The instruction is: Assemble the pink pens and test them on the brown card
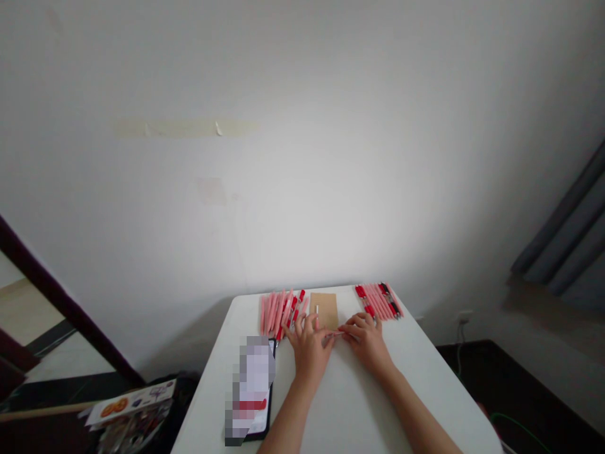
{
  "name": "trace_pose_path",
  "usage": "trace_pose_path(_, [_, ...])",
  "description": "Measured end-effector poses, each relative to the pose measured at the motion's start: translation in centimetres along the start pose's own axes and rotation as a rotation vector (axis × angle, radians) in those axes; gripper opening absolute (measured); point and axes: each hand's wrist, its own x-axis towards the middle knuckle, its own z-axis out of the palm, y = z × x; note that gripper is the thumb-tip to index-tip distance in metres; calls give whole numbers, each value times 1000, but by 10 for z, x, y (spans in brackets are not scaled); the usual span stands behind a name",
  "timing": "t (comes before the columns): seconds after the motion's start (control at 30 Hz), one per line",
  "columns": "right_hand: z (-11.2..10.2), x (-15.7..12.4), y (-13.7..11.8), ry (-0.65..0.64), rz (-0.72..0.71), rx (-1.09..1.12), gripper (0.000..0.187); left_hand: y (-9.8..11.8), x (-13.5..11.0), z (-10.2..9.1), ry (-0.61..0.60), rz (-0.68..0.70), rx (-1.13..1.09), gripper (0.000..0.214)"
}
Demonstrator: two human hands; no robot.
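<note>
My left hand and my right hand meet over the middle of a white table. Between them lies a slim pink pen, pinched at both ends by my closed fingers. Just beyond is a brown card or notebook, with a thin white-and-pink stick-like piece over it, partly hidden by my left fingers. Left of that, a loose row of pink and red pens reaches close to my left hand. Another row of pink, red and black pens sits past my right hand.
A phone, its screen blurred out, lies on the table left of my left forearm. The table's far edge stands against a pale wall. On the floor at left is a dark bag or bin with packaging in it.
</note>
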Motion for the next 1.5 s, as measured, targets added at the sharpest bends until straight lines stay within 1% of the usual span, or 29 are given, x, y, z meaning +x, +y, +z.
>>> trace_pose_path(0.23, [1,0,-1,-11,-16,-32,18,-4,0,3,-15,29,1,9])
trace_pose_path(0.43, [3,0,-1,17,-30,-9,18,-7,-1,7,9,45,27,9])
trace_pose_path(0.73, [-1,1,-5,29,-37,-3,21,-4,0,3,-17,29,15,10])
trace_pose_path(1.0, [2,0,-1,29,-40,-33,19,-2,-1,2,12,39,18,8])
trace_pose_path(1.27, [8,0,10,69,19,8,19,0,-1,-1,24,39,43,5])
trace_pose_path(1.5, [10,-2,13,121,67,-3,18,-2,-1,3,47,87,64,5])
